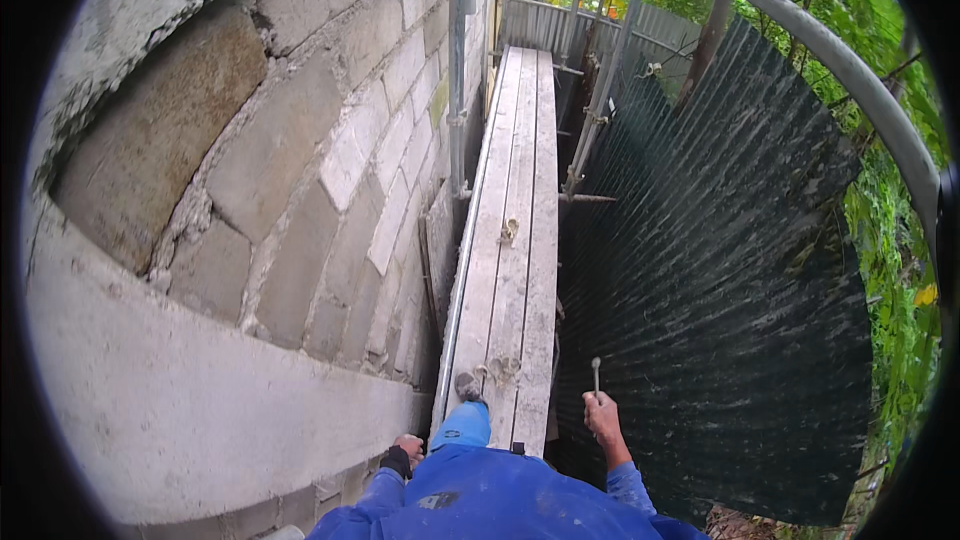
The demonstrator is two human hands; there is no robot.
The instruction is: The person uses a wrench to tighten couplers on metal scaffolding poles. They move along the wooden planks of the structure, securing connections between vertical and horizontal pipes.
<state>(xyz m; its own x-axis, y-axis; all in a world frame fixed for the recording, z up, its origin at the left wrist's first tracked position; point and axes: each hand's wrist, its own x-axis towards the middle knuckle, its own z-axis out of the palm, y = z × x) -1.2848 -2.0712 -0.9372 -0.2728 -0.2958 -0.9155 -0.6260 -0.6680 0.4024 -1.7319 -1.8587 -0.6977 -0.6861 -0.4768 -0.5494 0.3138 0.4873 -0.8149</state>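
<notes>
My right hand (602,418) is out over the drop on the right side of the planks, with the fingers wrapped round a slim grey metal wrench (596,372). Its rounded head points up and touches nothing. Low by my left thigh is my left hand (409,447), with a dark band at the wrist and its fingers curled in. Whatever those fingers may hold is hidden. One shoe (468,386) stands on the scaffold planks (522,155), under a bright blue trouser leg (464,426).
A bare block wall (385,145) with a concrete band runs along the left. Scaffold tubes (606,80) rise on both sides, and a curved pipe (820,35) arches at upper right. Dark corrugated sheeting (730,280) lines the right. Mortar lumps (510,231) lie on the planks.
</notes>
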